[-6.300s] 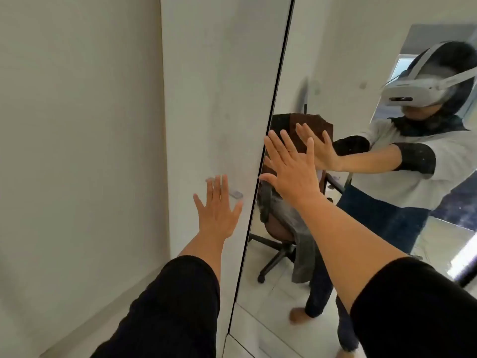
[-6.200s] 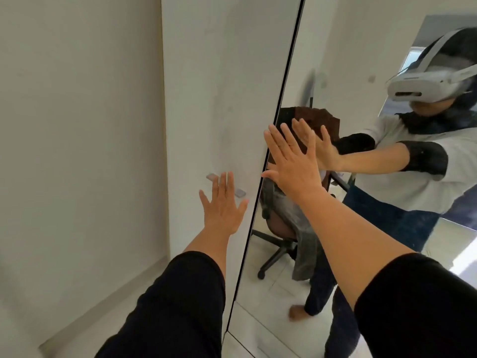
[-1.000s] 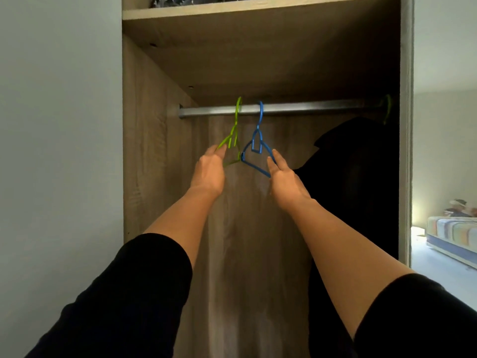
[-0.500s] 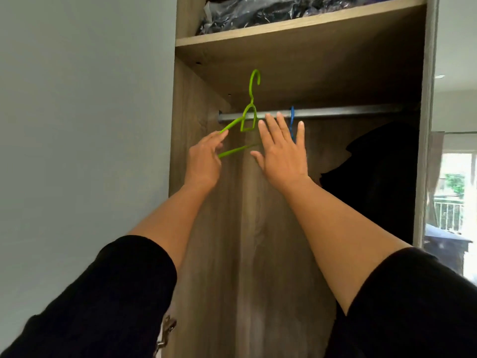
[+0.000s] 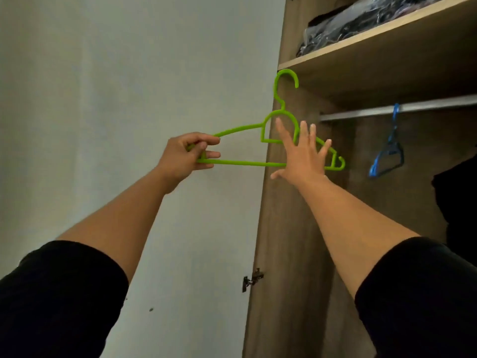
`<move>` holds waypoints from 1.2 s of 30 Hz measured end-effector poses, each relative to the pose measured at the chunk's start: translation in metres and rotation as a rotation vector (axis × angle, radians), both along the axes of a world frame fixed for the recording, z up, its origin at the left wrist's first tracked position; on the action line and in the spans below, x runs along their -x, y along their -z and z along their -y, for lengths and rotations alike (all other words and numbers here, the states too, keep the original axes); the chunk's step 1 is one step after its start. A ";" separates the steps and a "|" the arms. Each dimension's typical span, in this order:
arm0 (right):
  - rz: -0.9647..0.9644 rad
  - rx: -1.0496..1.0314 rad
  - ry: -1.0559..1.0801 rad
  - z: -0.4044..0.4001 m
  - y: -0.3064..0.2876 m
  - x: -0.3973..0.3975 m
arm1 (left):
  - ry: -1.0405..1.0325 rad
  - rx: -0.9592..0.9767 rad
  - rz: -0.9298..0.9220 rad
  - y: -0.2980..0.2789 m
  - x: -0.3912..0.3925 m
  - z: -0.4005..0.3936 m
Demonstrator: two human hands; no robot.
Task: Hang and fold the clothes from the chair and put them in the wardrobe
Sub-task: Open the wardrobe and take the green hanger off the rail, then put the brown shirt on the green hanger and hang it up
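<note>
A green plastic hanger (image 5: 245, 162) is off the rail and held level in front of the wardrobe's left edge. My left hand (image 5: 187, 156) grips its left end. My right hand (image 5: 302, 156) is spread open in front of the hanger's right arm, holding nothing. A blue hanger (image 5: 388, 156) still hangs on the metal rail (image 5: 426, 107) inside the open wooden wardrobe (image 5: 291, 228). The chair and its clothes are out of view.
A shelf (image 5: 374, 34) above the rail carries dark items wrapped in plastic (image 5: 361, 19). A dark garment (image 5: 459, 208) hangs at the right inside the wardrobe. A pale wall (image 5: 116, 99) fills the left. A door hinge (image 5: 252, 279) sits on the wardrobe's side panel.
My left hand has lifted the green hanger off the rail and drawn it out to the left. The view has swung left. My right hand stays open beside it.
</note>
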State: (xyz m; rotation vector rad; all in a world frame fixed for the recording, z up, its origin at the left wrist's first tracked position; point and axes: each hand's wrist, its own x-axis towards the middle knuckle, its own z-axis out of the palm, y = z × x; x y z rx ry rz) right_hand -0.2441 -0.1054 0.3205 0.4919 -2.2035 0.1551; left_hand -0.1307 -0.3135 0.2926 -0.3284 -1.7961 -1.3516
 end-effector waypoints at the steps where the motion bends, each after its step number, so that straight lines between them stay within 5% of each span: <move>1: -0.014 -0.015 -0.025 0.008 0.005 -0.008 | -0.012 -0.004 0.029 0.004 -0.021 0.007; 7: -0.024 -0.096 -0.250 0.058 0.022 -0.070 | -0.324 0.036 0.099 0.014 -0.131 0.046; 11: -0.021 -0.118 -0.482 0.088 0.030 -0.117 | -1.016 0.514 0.334 0.017 -0.188 0.065; 17: -0.033 -0.164 -0.810 0.144 0.049 -0.217 | -1.365 0.921 0.545 0.040 -0.281 0.062; 25: 0.050 -0.226 -1.106 0.194 0.086 -0.378 | -1.542 0.820 0.724 0.078 -0.468 0.073; 36: 0.541 -0.037 -1.530 0.230 0.116 -0.562 | -1.754 0.729 0.947 0.120 -0.670 0.052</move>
